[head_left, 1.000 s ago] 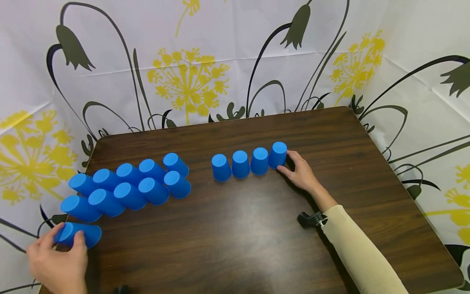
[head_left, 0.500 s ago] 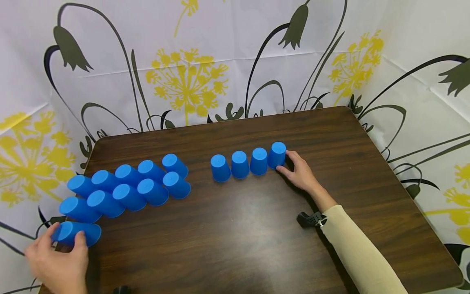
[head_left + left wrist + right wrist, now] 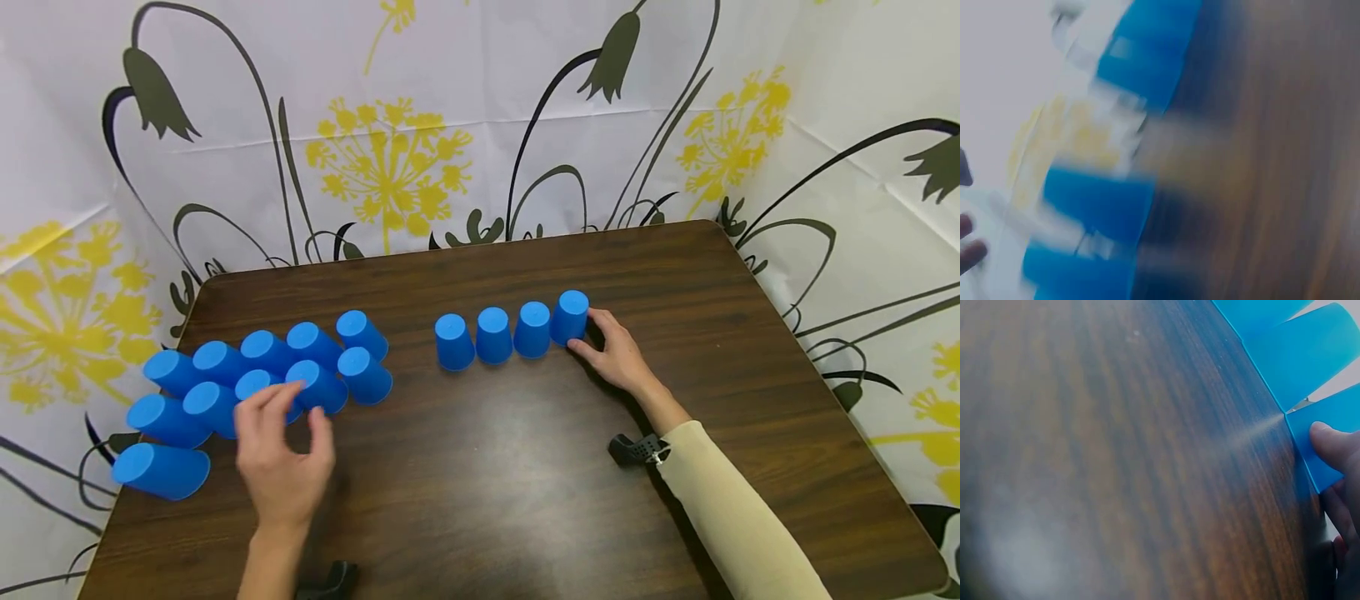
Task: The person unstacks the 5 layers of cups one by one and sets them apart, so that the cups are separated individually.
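My right hand (image 3: 619, 357) grips the rightmost of several upside-down blue plastic cups (image 3: 570, 318) that form a short row at the table's middle. In the right wrist view the thumb presses on that cup's side (image 3: 1307, 453), and a neighbouring cup (image 3: 1304, 353) stands beside it. My left hand (image 3: 281, 462) hovers in front of the left group of upside-down blue cups, thumb and fingers apart, holding nothing. It partly hides a front-row cup (image 3: 255, 382). One cup (image 3: 161, 472) stands alone at the group's front left. The left wrist view is blurred.
A back row of blue cups (image 3: 267, 352) and a row in front of it stand along the left of the brown wooden table (image 3: 480, 492). A patterned cloth (image 3: 420, 75) hangs behind the table. Black straps sit on both wrists.
My left hand has let go of the lone cup at the front left and moved right, in front of the group. The right hand stays on its cup.
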The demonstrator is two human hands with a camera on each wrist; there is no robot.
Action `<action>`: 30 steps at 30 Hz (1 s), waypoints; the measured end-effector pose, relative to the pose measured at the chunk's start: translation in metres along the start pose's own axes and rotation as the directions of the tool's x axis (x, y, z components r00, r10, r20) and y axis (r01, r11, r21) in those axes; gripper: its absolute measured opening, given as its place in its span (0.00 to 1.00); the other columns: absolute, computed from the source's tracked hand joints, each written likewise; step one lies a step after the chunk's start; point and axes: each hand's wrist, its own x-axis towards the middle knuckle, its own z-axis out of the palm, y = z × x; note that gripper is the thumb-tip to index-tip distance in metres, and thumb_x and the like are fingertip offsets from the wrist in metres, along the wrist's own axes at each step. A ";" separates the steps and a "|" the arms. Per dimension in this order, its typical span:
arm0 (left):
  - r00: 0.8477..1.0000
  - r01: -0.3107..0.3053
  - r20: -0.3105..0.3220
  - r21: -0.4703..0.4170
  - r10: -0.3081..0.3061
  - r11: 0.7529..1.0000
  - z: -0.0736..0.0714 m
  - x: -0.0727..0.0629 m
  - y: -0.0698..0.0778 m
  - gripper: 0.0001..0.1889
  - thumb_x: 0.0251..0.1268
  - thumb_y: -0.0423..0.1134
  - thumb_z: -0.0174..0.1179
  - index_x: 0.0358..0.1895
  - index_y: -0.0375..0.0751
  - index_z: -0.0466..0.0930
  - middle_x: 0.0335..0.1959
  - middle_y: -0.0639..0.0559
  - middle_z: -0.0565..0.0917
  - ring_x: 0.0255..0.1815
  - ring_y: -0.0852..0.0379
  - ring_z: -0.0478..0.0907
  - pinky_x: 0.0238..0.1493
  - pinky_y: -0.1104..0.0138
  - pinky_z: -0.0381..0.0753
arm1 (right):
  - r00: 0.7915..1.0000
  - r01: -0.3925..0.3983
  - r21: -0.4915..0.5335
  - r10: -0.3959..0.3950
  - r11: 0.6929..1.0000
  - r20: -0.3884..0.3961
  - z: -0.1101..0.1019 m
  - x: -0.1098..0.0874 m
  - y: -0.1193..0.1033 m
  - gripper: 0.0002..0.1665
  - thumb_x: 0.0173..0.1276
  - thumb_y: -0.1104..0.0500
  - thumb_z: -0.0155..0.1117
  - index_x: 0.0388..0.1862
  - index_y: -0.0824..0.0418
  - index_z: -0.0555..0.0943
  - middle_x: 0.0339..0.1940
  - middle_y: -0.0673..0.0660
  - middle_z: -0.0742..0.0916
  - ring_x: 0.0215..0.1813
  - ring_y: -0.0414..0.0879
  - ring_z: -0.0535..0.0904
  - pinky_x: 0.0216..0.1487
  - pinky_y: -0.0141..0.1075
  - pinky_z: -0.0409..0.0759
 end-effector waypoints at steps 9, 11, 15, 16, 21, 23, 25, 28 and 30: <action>0.821 0.074 0.569 -0.052 -0.031 0.996 0.082 0.009 0.046 0.44 0.56 0.41 0.72 0.75 0.50 0.58 0.69 0.43 0.65 0.67 0.44 0.66 0.59 0.43 0.74 | 1.000 0.011 -0.006 -0.011 1.000 -0.005 0.001 0.001 0.002 0.37 0.69 0.53 0.67 0.70 0.67 0.67 0.66 0.65 0.74 0.70 0.61 0.67 0.69 0.59 0.62; 0.802 0.094 0.595 -0.046 -0.048 0.995 0.096 0.014 0.047 0.45 0.58 0.43 0.70 0.76 0.51 0.55 0.70 0.42 0.64 0.68 0.42 0.65 0.60 0.41 0.72 | 1.000 0.012 -0.001 -0.012 1.000 -0.010 0.001 0.001 0.002 0.36 0.68 0.53 0.67 0.70 0.67 0.67 0.66 0.65 0.74 0.70 0.61 0.67 0.69 0.60 0.62; 0.795 0.120 0.603 -0.058 -0.061 0.991 0.121 0.020 0.048 0.43 0.61 0.44 0.68 0.77 0.55 0.54 0.72 0.41 0.62 0.69 0.40 0.64 0.59 0.39 0.72 | 1.000 0.009 0.001 -0.009 1.000 -0.013 0.001 0.000 0.001 0.37 0.68 0.53 0.67 0.70 0.67 0.67 0.66 0.66 0.74 0.70 0.62 0.67 0.69 0.60 0.62; 0.794 0.122 0.604 -0.060 -0.061 0.991 0.126 0.020 0.047 0.42 0.61 0.44 0.68 0.77 0.56 0.55 0.72 0.41 0.63 0.69 0.40 0.64 0.59 0.39 0.72 | 1.000 0.005 -0.001 -0.005 1.000 -0.011 0.001 0.000 0.002 0.37 0.68 0.53 0.67 0.70 0.67 0.67 0.66 0.66 0.74 0.70 0.62 0.67 0.69 0.60 0.61; 0.814 0.133 0.577 -0.075 -0.066 0.988 0.140 0.020 0.045 0.34 0.62 0.42 0.68 0.72 0.54 0.65 0.66 0.41 0.69 0.64 0.40 0.71 0.55 0.42 0.76 | 1.000 -0.001 -0.005 0.001 1.000 0.001 0.003 0.000 0.004 0.37 0.69 0.52 0.67 0.70 0.66 0.67 0.67 0.65 0.74 0.70 0.60 0.66 0.70 0.59 0.61; 0.829 0.139 0.555 -0.085 -0.069 0.987 0.144 0.020 0.044 0.31 0.62 0.41 0.68 0.69 0.52 0.69 0.63 0.42 0.71 0.61 0.41 0.74 0.54 0.44 0.78 | 1.000 0.000 0.000 0.000 1.000 -0.004 0.003 0.000 0.004 0.36 0.68 0.53 0.67 0.70 0.66 0.67 0.67 0.65 0.74 0.70 0.60 0.66 0.70 0.58 0.61; 0.845 0.145 0.530 -0.097 -0.072 0.985 0.148 0.021 0.043 0.29 0.63 0.41 0.67 0.67 0.52 0.71 0.61 0.43 0.72 0.59 0.42 0.75 0.55 0.45 0.78 | 1.000 0.004 0.007 -0.004 1.000 -0.012 0.003 0.001 0.004 0.36 0.68 0.54 0.67 0.70 0.66 0.67 0.66 0.65 0.74 0.70 0.60 0.67 0.70 0.58 0.61; 0.865 0.144 0.496 -0.113 -0.070 0.983 0.152 0.021 0.041 0.26 0.62 0.40 0.67 0.64 0.51 0.73 0.58 0.44 0.73 0.58 0.43 0.77 0.54 0.46 0.79 | 1.000 0.009 0.009 -0.009 1.000 -0.018 0.002 0.001 0.004 0.36 0.68 0.54 0.68 0.70 0.67 0.67 0.66 0.65 0.74 0.70 0.60 0.67 0.70 0.59 0.61; 0.876 0.139 0.479 -0.123 -0.064 0.983 0.152 0.021 0.041 0.25 0.62 0.40 0.68 0.62 0.50 0.74 0.57 0.44 0.74 0.57 0.43 0.77 0.54 0.46 0.79 | 1.000 0.008 0.007 -0.008 1.000 -0.016 0.002 0.001 0.003 0.36 0.68 0.54 0.67 0.70 0.67 0.67 0.66 0.65 0.74 0.70 0.61 0.67 0.70 0.59 0.61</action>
